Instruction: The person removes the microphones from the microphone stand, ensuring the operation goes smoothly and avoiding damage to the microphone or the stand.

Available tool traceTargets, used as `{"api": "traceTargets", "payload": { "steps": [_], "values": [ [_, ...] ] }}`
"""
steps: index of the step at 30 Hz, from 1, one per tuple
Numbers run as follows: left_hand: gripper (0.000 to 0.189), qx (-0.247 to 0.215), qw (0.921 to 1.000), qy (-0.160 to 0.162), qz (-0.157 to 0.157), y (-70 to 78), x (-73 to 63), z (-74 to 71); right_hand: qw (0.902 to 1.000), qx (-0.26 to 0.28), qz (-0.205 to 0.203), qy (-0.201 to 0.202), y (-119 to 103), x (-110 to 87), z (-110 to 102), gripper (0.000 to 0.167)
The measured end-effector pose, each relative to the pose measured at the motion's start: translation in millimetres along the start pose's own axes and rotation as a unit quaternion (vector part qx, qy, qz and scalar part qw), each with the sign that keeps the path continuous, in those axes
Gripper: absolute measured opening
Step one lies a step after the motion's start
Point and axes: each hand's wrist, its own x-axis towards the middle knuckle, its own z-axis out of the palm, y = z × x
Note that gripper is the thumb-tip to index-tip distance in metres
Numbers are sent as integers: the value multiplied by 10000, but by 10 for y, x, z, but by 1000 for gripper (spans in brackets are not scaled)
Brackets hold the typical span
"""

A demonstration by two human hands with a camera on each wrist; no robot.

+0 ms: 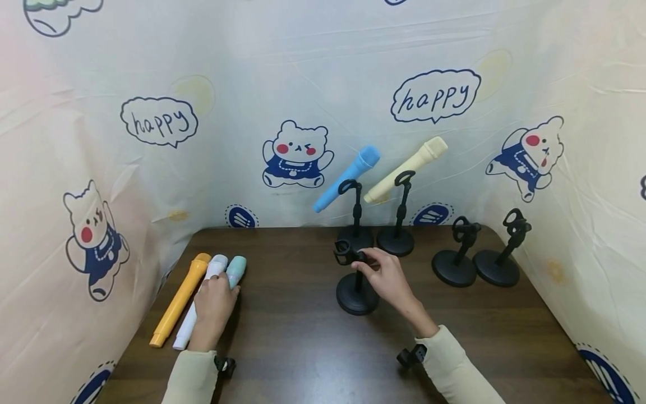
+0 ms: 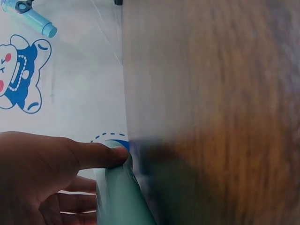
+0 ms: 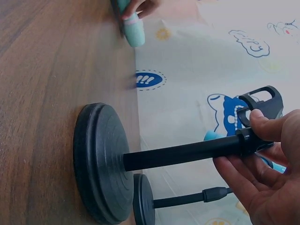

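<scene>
My left hand (image 1: 215,306) grips a mint-green microphone (image 1: 236,268) at the left of the table, thumb along one side and fingers on the other. In the left wrist view the same microphone (image 2: 119,197) lies under the thumb. Right beside it is a white microphone (image 1: 189,322), partly covered by the hand, then an orange microphone (image 1: 179,303). With thumb and fingers my right hand (image 1: 391,280) pinches the top of a black microphone stand (image 1: 357,297), just below its clip. The stand's round base (image 3: 103,164) rests upright on the table, and its clip (image 3: 265,103) holds nothing.
Behind are two stands, one bearing a blue microphone (image 1: 348,178), the other a cream microphone (image 1: 406,169). Two shorter black stands (image 1: 454,266) are at the right. A patterned cloth (image 1: 227,157) walls the back and sides of the brown table (image 1: 298,359).
</scene>
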Motion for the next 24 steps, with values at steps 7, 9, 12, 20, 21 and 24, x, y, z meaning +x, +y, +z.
{"api": "traceTargets", "payload": {
  "steps": [7, 9, 12, 20, 21, 24],
  "values": [
    [41, 2, 10000, 6, -36, -8, 1, 28, 10000, 33, -50, -8, 14, 0, 4, 17],
    [41, -6, 10000, 47, -20, -10, 6, 22, 10000, 42, -65, 5, 17, 1, 2, 17],
    [41, -1, 9999, 103, 9, -15, 1, 8, 10000, 49, -76, 12, 20, -1, 1, 17],
    [42, 27, 10000, -21, 10, -21, 1, -19, 9999, 66, -118, 30, 24, -3, 5, 16],
    [42, 23, 10000, -49, 12, -24, 0, -19, 9999, 75, -122, 35, 23, -3, 6, 16],
    [43, 26, 9999, -132, 13, -35, -1, -17, 9999, 95, -117, 37, 18, -4, 6, 16]
  ]
}}
